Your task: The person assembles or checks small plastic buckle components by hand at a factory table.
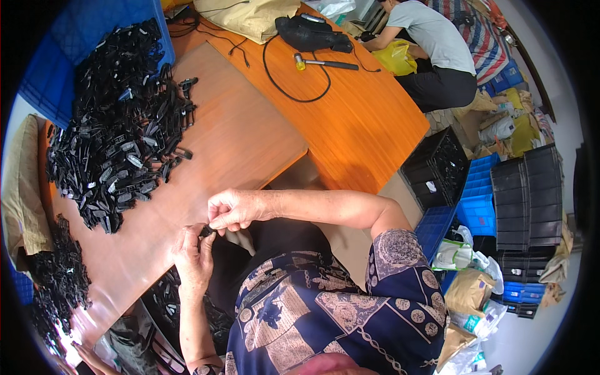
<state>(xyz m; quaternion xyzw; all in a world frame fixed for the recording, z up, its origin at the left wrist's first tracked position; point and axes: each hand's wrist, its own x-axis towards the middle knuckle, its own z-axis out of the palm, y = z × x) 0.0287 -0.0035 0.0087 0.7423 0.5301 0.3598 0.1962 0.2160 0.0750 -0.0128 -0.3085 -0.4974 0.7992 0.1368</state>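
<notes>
Just off the front edge of the table, my two hands meet at a small black plastic part. My left hand is closed, pinching the part between thumb and fingers. Coming across from the right, my right hand is also closed, its thumb and fingertips pressed at the part's upper end. Most of the part is covered by fingers, so its exact kind cannot be made out. A large heap of small black plastic parts lies on the table to the left, spilling from a tipped blue crate.
A hammer, a black cable loop and a black bag lie on the far table. Another black heap is at the near left. Black crates and blue crates stand right. A person crouches beyond.
</notes>
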